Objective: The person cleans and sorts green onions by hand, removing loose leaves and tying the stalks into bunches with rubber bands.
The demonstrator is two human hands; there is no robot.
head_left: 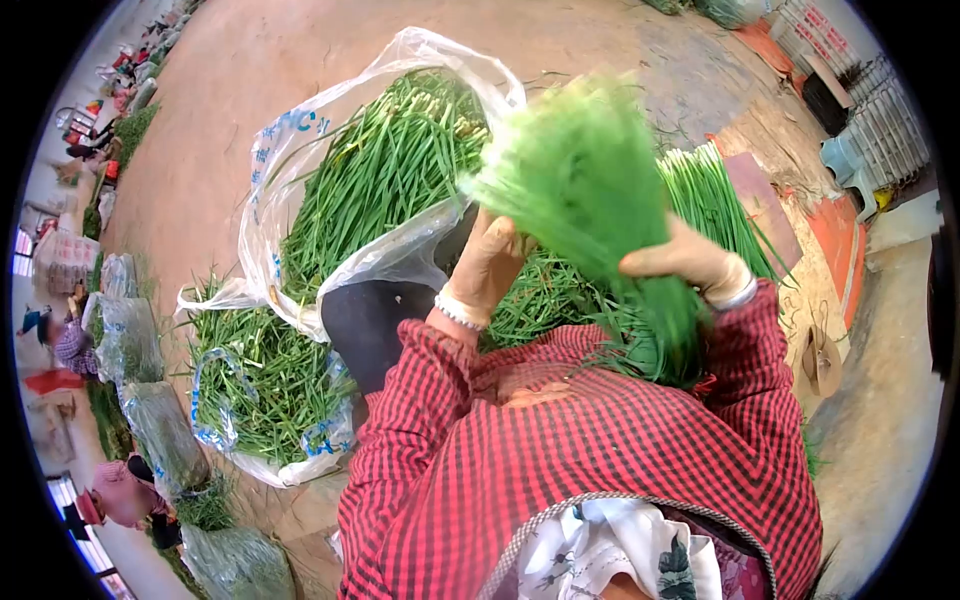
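Observation:
A large bunch of green stalks [580, 165], blurred by motion, is held up before my chest. My left hand [490, 262], in a pale glove, is at the bunch's lower left edge, its fingers partly hidden. My right hand [690, 262], also gloved, is wrapped round its lower right part, thumb across the stalks. Long leaves hang below my right hand toward my lap. More loose greens [545, 300] lie between my arms. Left of the bunch, an open clear plastic bag [270, 190] holds piled stalks [390, 150].
A second bag of loose greens [265, 375] sits at the lower left. Neat stalks [705, 190] lie on a board at right, near scissors [822, 355]. Stacked crates and a stool [850, 165] stand farther right. People and filled bags line the far left.

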